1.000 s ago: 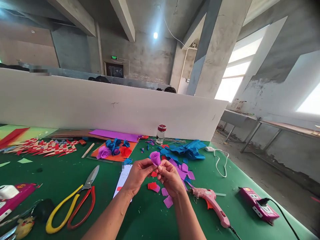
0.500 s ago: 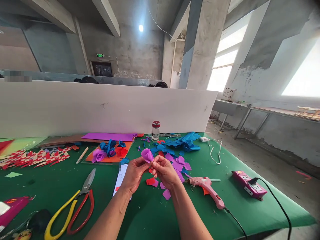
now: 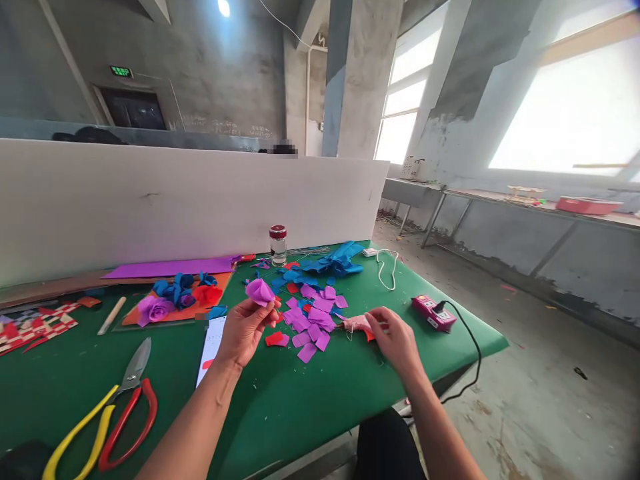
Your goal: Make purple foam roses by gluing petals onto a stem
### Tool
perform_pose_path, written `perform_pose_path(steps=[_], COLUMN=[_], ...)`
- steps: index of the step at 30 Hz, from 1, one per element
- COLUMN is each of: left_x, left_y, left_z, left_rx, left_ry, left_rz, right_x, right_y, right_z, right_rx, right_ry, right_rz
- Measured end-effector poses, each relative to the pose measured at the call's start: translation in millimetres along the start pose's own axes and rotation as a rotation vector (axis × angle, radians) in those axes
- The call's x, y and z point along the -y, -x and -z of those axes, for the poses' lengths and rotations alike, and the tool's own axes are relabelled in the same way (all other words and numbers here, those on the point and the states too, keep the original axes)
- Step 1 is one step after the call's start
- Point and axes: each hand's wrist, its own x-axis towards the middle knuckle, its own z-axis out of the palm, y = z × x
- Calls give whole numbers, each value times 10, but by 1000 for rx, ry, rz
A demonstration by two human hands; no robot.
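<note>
- Green table (image 3: 295, 407): carrying everything; I'm seeing its right edge and far right corner clear in the head view.
- White panel (image 3: 200, 213): standing along the far edge.
- Blue paper (image 3: 335, 261): lying crumpled just inside the far right corner.
- Scissors (image 3: 131, 379): lying on the table's left side, well in from the far edge, blades pointing toward it.
- My left hand (image 3: 243, 337): pinching, fingers closed on the flower's base.
- My right hand (image 3: 397, 339): touching the gun, covering its handle; I'm not able to tell how firmly it's gripping.
- Pink glue gun (image 3: 356, 323): lying toward the right edge, nozzle pointing left, just beside the petals.
- Lidded jar (image 3: 278, 247): standing upright near the far edge.
- Purple flower (image 3: 259, 291): sitting above the table in my left fingers, opening up.
- Purple petals (image 3: 320, 317): lying scattered between both hands, some overlapping.
</note>
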Motion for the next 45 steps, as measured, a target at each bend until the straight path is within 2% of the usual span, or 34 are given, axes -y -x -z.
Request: perform_pose_path(steps=[1,3,6,10,13,16,19,21,25,27,32,36,39,45], left_x=[11,25,40,75,103,109,96,87,83,86,91,89,94,117], left_y=[7,22,34,18,16,32,47,50,51,51,45,53,64,60], left_z=[-5,-9,13,83,120,124,113,108,104,102,93,76,70,82], left_rx=[12,37,75,123,133,162,172,159,138,129,99,95,115,120], left_ry=[12,37,63,66,55,46,48,53,50,47,59,53,50,50], left_rz=[14,41,66,63,44,34,34,39,51,55,48,63,66,65], right_x=[-167,-446,-682,-733,-685,-620,-543,-460,-141,81,558,774,892,1017], right_y=[12,23,22,46,88,110,98,85,104,132,178,180,170,176], right_z=[92,195,187,59,-12,-13,42,86,147,160,148,89,18,-143], right_rx=[12,121,271,303,252,194,107,75,203,216,379,480,439,407], right_ry=[144,332,461,592,701,683,542,318,-288,-428,-685,-712,-668,-379], right_rz=[-13,-53,-39,2,-5,-21,-74,-132,-161,-135,-147,-104,-80,5])
